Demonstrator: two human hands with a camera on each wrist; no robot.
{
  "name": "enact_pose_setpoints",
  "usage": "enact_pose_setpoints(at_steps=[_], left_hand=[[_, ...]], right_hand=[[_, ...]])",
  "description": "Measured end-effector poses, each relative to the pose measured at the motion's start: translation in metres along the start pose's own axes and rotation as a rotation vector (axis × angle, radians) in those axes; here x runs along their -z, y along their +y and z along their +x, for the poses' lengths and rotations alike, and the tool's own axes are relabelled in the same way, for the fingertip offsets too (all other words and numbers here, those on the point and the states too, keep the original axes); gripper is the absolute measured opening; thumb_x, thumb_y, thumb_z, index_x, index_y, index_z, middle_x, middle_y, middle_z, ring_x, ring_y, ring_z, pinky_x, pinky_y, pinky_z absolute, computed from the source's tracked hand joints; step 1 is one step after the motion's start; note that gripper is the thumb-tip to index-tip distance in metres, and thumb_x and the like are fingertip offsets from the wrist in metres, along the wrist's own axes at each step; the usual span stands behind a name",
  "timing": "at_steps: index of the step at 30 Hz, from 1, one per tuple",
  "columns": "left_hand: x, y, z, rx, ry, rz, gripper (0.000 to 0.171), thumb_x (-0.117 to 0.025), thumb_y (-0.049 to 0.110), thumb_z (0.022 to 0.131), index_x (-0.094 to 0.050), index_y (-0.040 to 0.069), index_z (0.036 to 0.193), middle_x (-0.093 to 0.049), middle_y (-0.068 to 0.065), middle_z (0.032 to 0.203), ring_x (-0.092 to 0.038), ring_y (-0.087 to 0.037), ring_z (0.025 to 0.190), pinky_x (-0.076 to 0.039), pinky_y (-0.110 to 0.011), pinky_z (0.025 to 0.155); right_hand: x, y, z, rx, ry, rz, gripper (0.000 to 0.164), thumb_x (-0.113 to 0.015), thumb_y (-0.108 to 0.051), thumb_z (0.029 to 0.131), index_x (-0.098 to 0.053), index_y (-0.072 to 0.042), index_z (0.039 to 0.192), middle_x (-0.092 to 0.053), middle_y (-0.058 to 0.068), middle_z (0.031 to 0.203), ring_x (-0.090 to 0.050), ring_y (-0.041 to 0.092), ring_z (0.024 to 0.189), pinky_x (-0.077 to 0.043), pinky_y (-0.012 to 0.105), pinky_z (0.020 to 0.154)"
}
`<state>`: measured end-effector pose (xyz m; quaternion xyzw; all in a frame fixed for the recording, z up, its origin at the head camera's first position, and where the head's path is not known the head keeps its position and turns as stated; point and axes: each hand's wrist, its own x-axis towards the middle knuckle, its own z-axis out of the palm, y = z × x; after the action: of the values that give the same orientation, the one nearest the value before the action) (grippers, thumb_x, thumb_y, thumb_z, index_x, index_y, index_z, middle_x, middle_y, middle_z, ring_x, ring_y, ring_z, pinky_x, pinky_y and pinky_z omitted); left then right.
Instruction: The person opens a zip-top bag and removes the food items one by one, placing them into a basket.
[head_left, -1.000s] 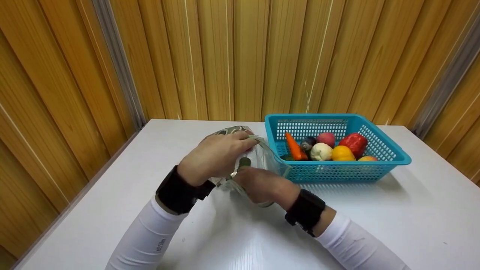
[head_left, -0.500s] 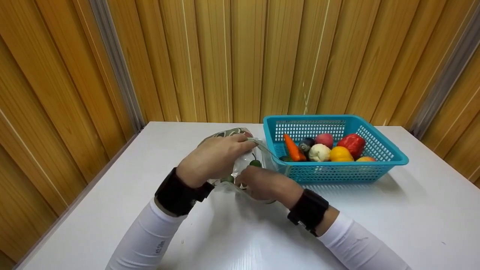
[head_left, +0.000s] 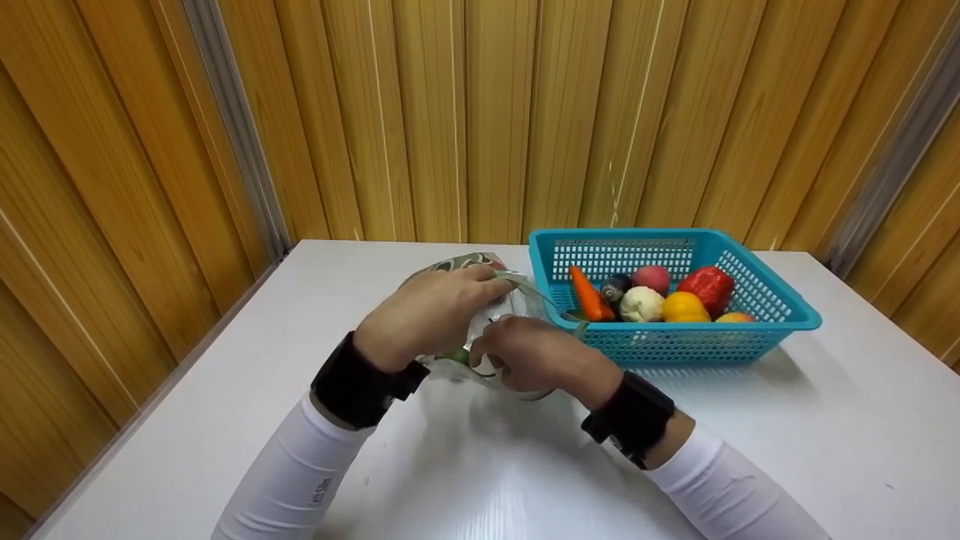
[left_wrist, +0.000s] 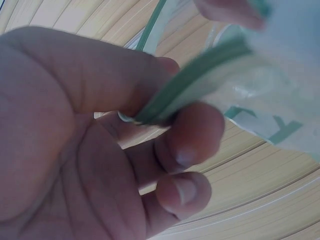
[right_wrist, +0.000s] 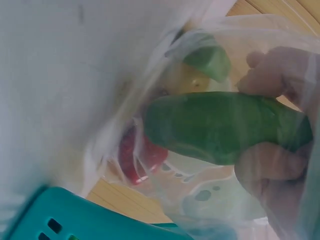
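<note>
My left hand (head_left: 431,315) pinches the green zip edge (left_wrist: 200,70) of a clear printed zip bag (head_left: 531,304), thumb against fingers. At the bag's mouth is my right hand (head_left: 540,356). Through the plastic in the right wrist view, its thumb and fingers grip a long, smooth green vegetable (right_wrist: 200,125); I cannot tell its exact kind. Around it, the bag holds a shiny red piece (right_wrist: 140,155), a yellow piece (right_wrist: 192,80) and another green piece (right_wrist: 212,61). A bit of green (head_left: 456,355) also shows between the hands in the head view.
A turquoise basket (head_left: 675,327) stands right of the bag, with a carrot (head_left: 591,296), a white cauliflower-like piece (head_left: 642,304), a red pepper (head_left: 706,289) and several others inside. Under everything is a white table (head_left: 480,480), with wood-look panels (head_left: 502,135) behind.
My right hand has shifted slightly to the right at the bag's mouth, and its wrist sits a little lower. A stemmed green end seen above its fingers is now hidden. The left hand keeps its hold.
</note>
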<state>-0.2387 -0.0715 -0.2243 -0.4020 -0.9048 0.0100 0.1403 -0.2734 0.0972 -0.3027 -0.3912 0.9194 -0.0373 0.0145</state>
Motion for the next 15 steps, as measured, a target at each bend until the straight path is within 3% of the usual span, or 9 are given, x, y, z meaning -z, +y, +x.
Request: enact_pose_setpoints(at_steps=[9, 15], left_hand=[[0.001, -0.001, -0.001, -0.018, 0.024, 0.027, 0.055, -0.073, -0.006, 0.077, -0.063, 0.014, 0.127, -0.059, -0.004, 0.138, -0.066, -0.023, 0.110, -0.059, -0.042, 0.084], [-0.001, -0.001, -0.001, -0.020, 0.025, 0.003, 0.058, -0.073, -0.008, 0.077, -0.062, 0.014, 0.129, -0.059, -0.005, 0.139, -0.064, -0.022, 0.115, -0.058, -0.043, 0.088]], right_hand=[[0.012, 0.001, -0.014, 0.155, 0.208, 0.098, 0.034, -0.060, 0.011, 0.078, -0.075, -0.008, 0.101, -0.066, 0.004, 0.085, -0.056, 0.015, 0.076, -0.046, 0.021, 0.061], [0.020, 0.002, -0.025, 0.161, 0.286, 0.112, 0.029, -0.063, 0.009, 0.076, -0.073, -0.006, 0.099, -0.064, 0.004, 0.087, -0.056, 0.017, 0.080, -0.049, 0.021, 0.064]])
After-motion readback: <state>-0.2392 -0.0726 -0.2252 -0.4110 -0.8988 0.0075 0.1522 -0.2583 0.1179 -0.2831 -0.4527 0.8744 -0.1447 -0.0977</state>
